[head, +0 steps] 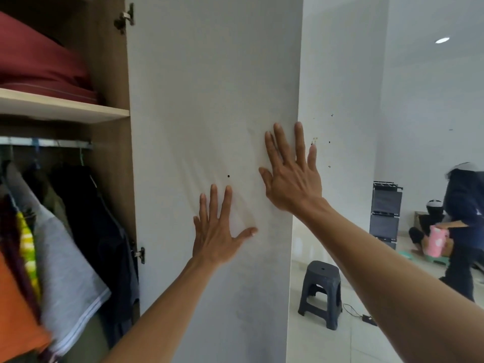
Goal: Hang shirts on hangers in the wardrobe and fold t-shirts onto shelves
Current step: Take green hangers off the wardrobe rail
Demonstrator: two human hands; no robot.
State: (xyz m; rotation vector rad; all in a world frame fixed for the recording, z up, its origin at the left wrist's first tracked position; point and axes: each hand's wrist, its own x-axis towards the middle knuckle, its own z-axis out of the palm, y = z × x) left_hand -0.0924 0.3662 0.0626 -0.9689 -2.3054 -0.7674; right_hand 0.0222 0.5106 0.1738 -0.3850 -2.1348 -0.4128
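Note:
The white wardrobe door (209,87) stands open in front of me, its inner face toward the camera. My left hand (217,231) lies flat on it with fingers spread and holds nothing. My right hand (290,174) presses flat near the door's right edge, also empty. Inside the wardrobe at left, several shirts (70,247) hang from a metal rail (47,142): grey, black, orange and yellow-green ones. A folded dark red cloth (39,64) lies on the wooden shelf (65,108) above the rail.
A black plastic stool (320,292) stands on the tiled floor right of the door, with a cable and adapter (366,319) beside it. A dark crate stack (386,213) is by the far wall. Another person (461,231) in dark clothes moves at the far right.

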